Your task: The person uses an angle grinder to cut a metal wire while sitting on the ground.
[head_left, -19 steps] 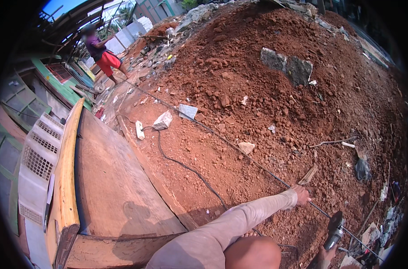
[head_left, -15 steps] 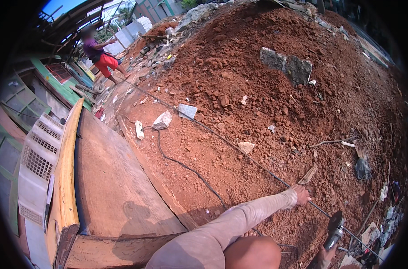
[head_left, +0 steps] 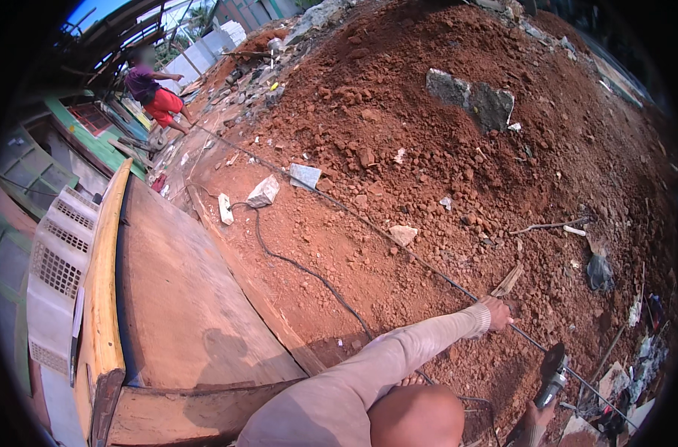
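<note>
A long thin steel rod (head_left: 451,283) runs slantwise over the red soil from the far left to the lower right. My left hand (head_left: 497,313), at the end of a light long sleeve, is closed around it. Lower right, my right hand (head_left: 540,414) grips the body of an angle grinder (head_left: 553,386). The grinder's dark disc (head_left: 553,360) is right at the rod, a short way past my left hand. Whether the disc touches the rod or spins, I cannot tell.
A dark cord (head_left: 309,272) leads from a white socket block (head_left: 226,209) past my arm. At left lean a wooden board (head_left: 197,290) and a yellow beam (head_left: 104,313). Concrete chunks (head_left: 469,97) lie on the soil mound. A person in red shorts (head_left: 162,104) stands far left.
My view has shifted slightly, so the scene sits a little further left and up. Both hands keep their hold. The far person's outstretched arm looks a bit lower.
</note>
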Demonstrator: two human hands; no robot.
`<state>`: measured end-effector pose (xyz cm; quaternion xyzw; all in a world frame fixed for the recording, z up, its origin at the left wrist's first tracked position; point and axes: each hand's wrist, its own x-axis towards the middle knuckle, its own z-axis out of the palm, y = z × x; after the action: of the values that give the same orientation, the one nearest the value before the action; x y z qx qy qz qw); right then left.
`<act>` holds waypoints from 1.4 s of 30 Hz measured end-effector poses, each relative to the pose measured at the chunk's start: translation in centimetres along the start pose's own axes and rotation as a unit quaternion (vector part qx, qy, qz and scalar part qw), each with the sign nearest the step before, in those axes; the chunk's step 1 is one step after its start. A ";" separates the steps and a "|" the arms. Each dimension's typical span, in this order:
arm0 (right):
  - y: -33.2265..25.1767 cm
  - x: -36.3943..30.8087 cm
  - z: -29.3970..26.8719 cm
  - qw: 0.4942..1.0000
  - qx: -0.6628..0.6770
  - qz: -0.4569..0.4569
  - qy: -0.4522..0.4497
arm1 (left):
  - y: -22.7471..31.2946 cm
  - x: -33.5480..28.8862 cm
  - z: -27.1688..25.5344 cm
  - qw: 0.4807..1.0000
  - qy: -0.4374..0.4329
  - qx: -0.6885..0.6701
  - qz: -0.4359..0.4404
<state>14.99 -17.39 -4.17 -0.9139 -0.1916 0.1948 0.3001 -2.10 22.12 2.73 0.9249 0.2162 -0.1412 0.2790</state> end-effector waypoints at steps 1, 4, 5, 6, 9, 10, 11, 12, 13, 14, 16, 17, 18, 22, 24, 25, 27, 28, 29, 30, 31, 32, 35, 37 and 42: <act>-0.5 -0.2 -0.1 0.998 -0.056 0.000 0.027 | 0.1 0.0 0.1 1.000 -0.001 0.005 0.011; -2.3 -0.9 -0.8 1.000 -0.010 0.014 0.000 | 0.2 -0.2 -0.1 1.000 0.003 -0.005 -0.001; -2.9 -1.1 -0.9 1.000 -0.007 0.006 0.007 | 0.3 -0.3 -0.2 1.000 0.010 -0.006 0.000; -3.5 -1.4 -0.9 1.000 -0.006 0.000 0.012 | 0.2 -0.3 -0.3 1.000 0.000 -0.005 -0.001; -5.3 -2.0 -1.2 0.999 -0.042 0.002 0.017 | 0.2 0.2 -0.3 1.000 -0.018 -0.014 -0.018; -5.9 -2.2 -1.1 0.998 -0.037 -0.016 0.038 | 0.0 0.2 0.0 1.000 -0.001 0.000 -0.009; -6.5 -2.5 -1.0 0.995 -0.045 -0.050 0.075 | -0.1 0.7 0.2 1.000 -0.026 0.004 -0.014; -7.0 -2.6 -1.3 0.997 -0.055 -0.017 0.050 | -0.2 1.0 0.8 1.000 -0.006 0.026 -0.004; -7.6 -2.7 -1.3 0.991 -0.114 -0.004 0.063 | -0.3 1.4 1.2 1.000 0.008 0.007 0.002; -8.0 -2.8 -1.6 0.992 -0.118 0.017 0.048 | -0.4 1.9 1.6 1.000 0.010 -0.003 0.002; -8.7 -2.9 -2.0 0.986 -0.155 0.041 0.039 | -0.4 2.5 2.1 1.000 0.014 0.003 -0.009; -9.0 -3.1 -2.1 0.991 -0.125 0.040 0.028 | -0.4 2.6 2.1 1.000 0.005 0.006 -0.014; -9.3 -3.1 -2.2 0.992 -0.121 0.044 0.018 | -0.4 2.6 2.1 1.000 0.014 0.013 -0.006; -9.9 -3.0 -1.9 0.989 -0.142 0.051 0.009 | -0.2 2.4 2.1 1.000 0.010 0.019 -0.011; -10.0 -3.0 -1.7 0.992 -0.116 0.005 0.040 | -0.1 2.3 2.0 1.000 0.021 0.018 -0.010; -10.1 -3.1 -1.8 0.992 -0.118 0.011 0.043 | 0.0 2.3 2.0 0.999 0.023 0.011 -0.019; -10.3 -3.2 -2.3 0.990 -0.133 0.047 0.008 | 0.0 2.3 2.0 0.999 0.031 0.017 -0.005; -10.5 -3.2 -2.6 0.988 -0.140 0.065 -0.007 | -0.1 2.3 2.0 0.999 0.037 0.016 -0.008; -10.8 -3.2 -2.9 0.985 -0.147 0.084 -0.021 | -0.1 2.3 2.1 0.999 0.042 0.014 -0.010; -11.1 -3.2 -3.0 0.982 -0.152 0.105 -0.035 | -0.2 2.4 2.2 0.999 0.031 0.038 -0.005; -11.4 -3.2 -3.2 0.981 -0.153 0.113 -0.028 | -0.3 2.6 2.4 0.999 0.028 0.038 0.006; -11.7 -3.3 -3.2 0.982 -0.152 0.105 -0.023 | -0.4 2.8 2.6 0.999 0.035 0.028 0.000; -12.4 -3.7 -3.4 0.988 -0.122 0.090 -0.024 | -0.9 3.2 3.3 0.997 0.059 0.041 0.000; -12.6 -3.7 -3.8 0.986 -0.117 0.115 -0.041 | -1.1 3.7 3.7 0.997 0.064 0.028 0.026; -12.8 -4.5 -4.7 0.988 -0.097 0.115 -0.034 | -1.4 4.3 4.2 0.994 0.084 0.048 0.042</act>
<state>10.34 -12.19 8.35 -0.9474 -0.1131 0.2401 0.1791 0.38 22.12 -2.97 0.9541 0.1931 -0.0619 0.2205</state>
